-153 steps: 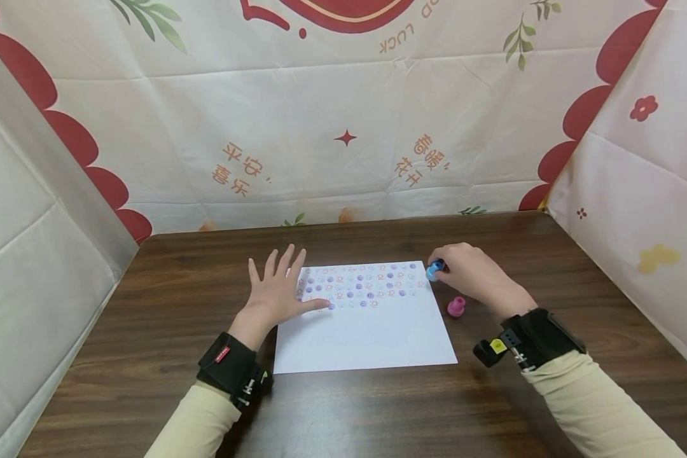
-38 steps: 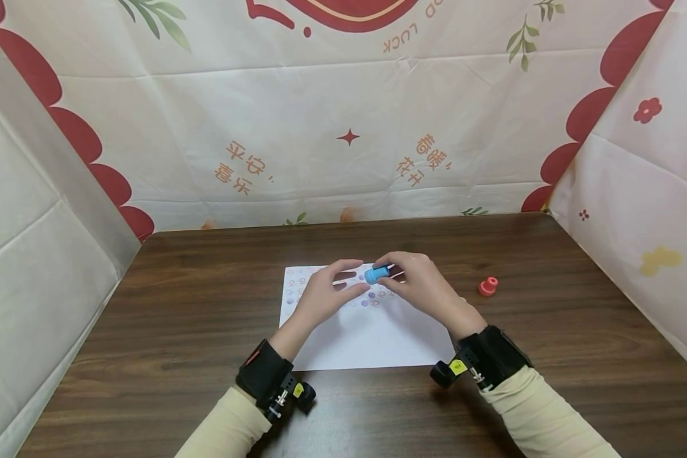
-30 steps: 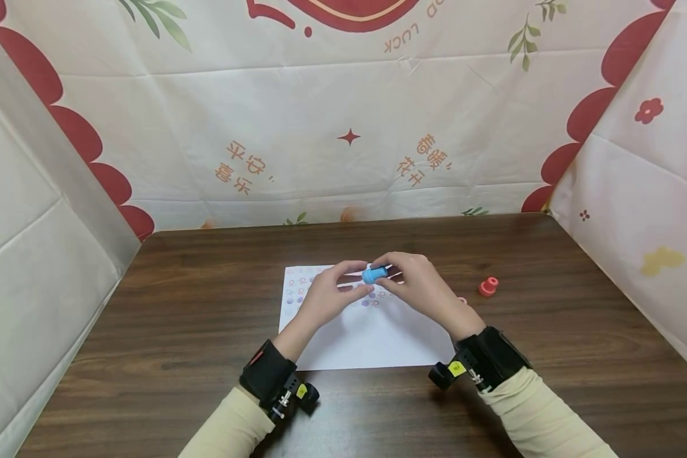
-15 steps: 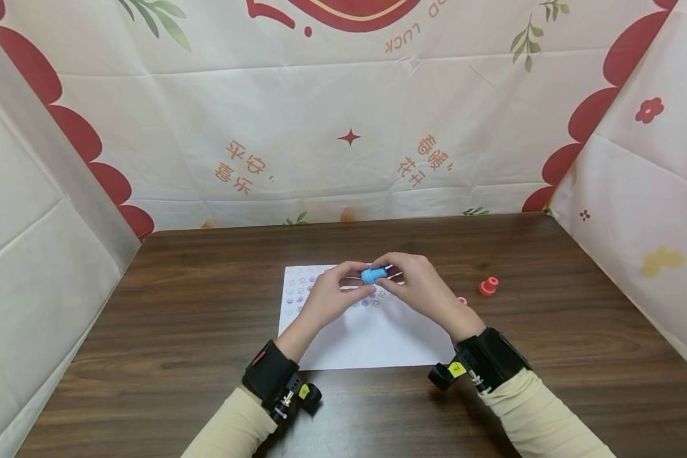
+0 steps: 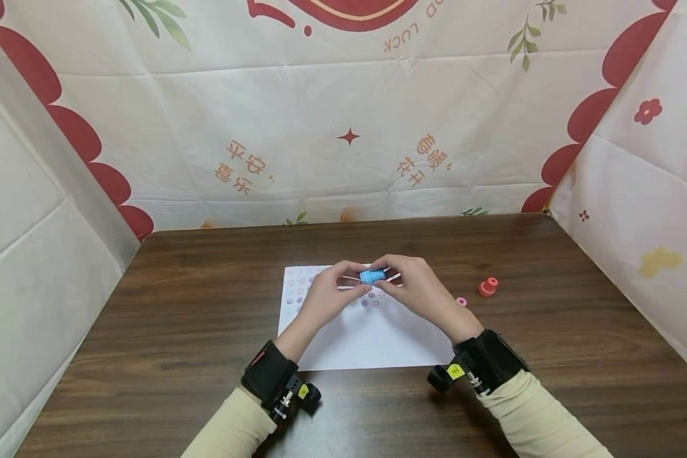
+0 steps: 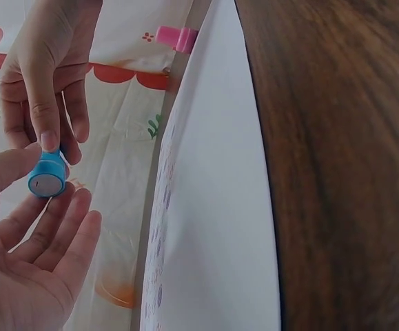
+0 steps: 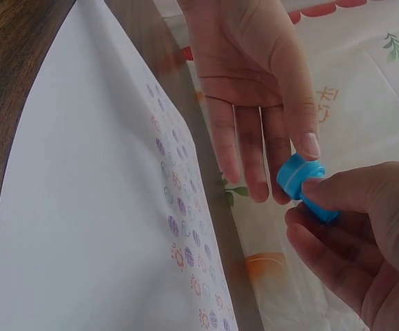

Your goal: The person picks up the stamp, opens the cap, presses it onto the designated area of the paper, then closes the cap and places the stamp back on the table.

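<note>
A blue toy stamp [image 5: 372,277] is held on its side between my two hands, above the far part of a white sheet of paper [image 5: 372,343]. My right hand [image 5: 418,286] pinches its narrow handle between thumb and fingers. From the other side, the thumb and index finger of my left hand [image 5: 325,294] pinch the wide end, with the other fingers extended. The round, pale end face of the stamp [image 6: 47,183] shows in the left wrist view. Rows of small purple, red and light blue prints [image 7: 182,207] run along the sheet's far part, partly hidden by my hands.
A red stamp [image 5: 488,287] stands upright on the brown wooden table [image 5: 177,318], right of the paper. Nearer my right wrist is a pink stamp [image 5: 461,301], mostly hidden in the head view. A white patterned cloth [image 5: 320,102] hangs behind the table.
Five seconds ago my left hand lay spread on the paper and my right held the blue stamp by the right edge. Both hands have come together around it; over the last second they barely shift.
</note>
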Tool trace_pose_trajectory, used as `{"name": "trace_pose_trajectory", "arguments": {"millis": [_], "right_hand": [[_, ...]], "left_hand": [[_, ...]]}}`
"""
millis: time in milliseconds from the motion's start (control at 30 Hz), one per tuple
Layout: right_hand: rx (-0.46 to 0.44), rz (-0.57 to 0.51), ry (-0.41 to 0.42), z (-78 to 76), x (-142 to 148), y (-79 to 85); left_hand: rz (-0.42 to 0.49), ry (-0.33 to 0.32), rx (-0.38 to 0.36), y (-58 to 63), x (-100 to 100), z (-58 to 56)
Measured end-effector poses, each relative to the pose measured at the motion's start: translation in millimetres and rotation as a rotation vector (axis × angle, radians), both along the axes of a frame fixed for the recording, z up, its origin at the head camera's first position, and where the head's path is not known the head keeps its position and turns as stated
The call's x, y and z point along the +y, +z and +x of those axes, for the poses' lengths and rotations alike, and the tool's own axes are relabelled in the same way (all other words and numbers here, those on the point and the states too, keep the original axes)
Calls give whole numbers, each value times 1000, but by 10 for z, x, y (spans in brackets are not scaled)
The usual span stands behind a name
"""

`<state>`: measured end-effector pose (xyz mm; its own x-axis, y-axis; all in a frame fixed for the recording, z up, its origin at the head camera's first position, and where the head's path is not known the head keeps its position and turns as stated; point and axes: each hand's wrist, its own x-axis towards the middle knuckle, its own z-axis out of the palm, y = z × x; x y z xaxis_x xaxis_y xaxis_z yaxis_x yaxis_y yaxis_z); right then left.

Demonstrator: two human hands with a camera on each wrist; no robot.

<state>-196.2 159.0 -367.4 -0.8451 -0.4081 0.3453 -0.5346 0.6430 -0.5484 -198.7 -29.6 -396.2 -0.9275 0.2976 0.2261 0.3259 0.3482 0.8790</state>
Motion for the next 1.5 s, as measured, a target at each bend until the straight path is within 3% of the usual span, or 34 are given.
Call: {"name": "trace_pose_trajectory", "arguments": {"millis": [367, 1400, 1500], "right_hand": [[-14, 2, -1, 2, -9, -7], [14, -19, 8, -2, 26, 20], [12, -22, 10, -4, 25, 32]], "left_hand": [[-5, 41, 6, 8, -7, -9], [-10, 34, 66, 86, -62, -17], [-3, 37, 64, 142, -63, 15]]}}
